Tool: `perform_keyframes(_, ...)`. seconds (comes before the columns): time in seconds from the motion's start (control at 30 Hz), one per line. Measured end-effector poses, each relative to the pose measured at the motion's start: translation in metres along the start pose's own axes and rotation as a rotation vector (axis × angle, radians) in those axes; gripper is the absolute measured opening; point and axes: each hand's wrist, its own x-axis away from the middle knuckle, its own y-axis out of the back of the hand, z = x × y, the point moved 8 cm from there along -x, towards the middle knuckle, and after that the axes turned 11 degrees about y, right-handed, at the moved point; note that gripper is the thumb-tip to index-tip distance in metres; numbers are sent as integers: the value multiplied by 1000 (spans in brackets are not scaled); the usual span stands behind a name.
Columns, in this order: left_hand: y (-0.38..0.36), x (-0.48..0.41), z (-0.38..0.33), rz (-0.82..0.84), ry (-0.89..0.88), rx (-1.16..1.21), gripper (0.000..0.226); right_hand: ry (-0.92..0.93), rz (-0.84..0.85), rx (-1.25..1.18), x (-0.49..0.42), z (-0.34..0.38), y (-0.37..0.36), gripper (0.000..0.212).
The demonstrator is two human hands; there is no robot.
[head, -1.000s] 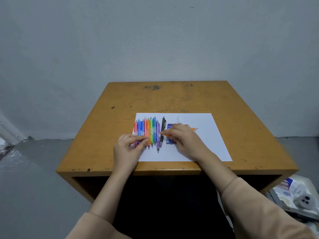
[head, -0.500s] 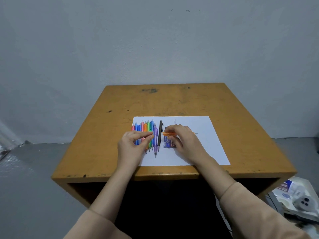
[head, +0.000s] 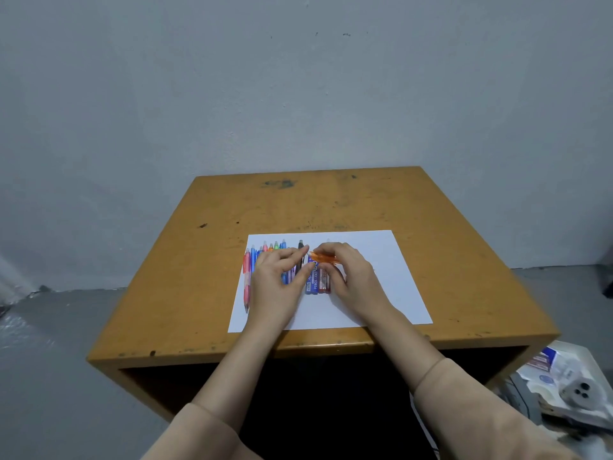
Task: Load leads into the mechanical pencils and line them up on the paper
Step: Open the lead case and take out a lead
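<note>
A white sheet of paper point(head: 391, 280) lies on the wooden table point(head: 464, 247). Several coloured mechanical pencils point(head: 249, 270) lie side by side on its left part, with a black pencil point(head: 301, 250) at the right end of the row. Blue and red lead cases point(head: 317, 280) lie beside the black pencil. My right hand point(head: 351, 277) holds an orange mechanical pencil point(head: 323, 258) crosswise above the lead cases. My left hand point(head: 278, 283) hovers over the pencil row, its fingertips reaching toward the orange pencil's left end; whether they touch it is unclear.
The table stands against a grey wall. On the floor at the lower right lies a white tray point(head: 564, 390) with small boxes and packaging. The right part of the paper carries nothing.
My left hand has moved right from the pencil row toward the orange pencil. My right hand has raised that pencil slightly over the lead cases.
</note>
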Motion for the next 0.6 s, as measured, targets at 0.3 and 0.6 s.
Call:
perform_keyframes(0.3,-16,7,-15,81,-143,-199,52,-121,-71,-114,2,-10,7,32)
perform_keyframes(0.6,-14,8,-19,90,-127,-177,50,-79,-113,-66,3,-13,10,28)
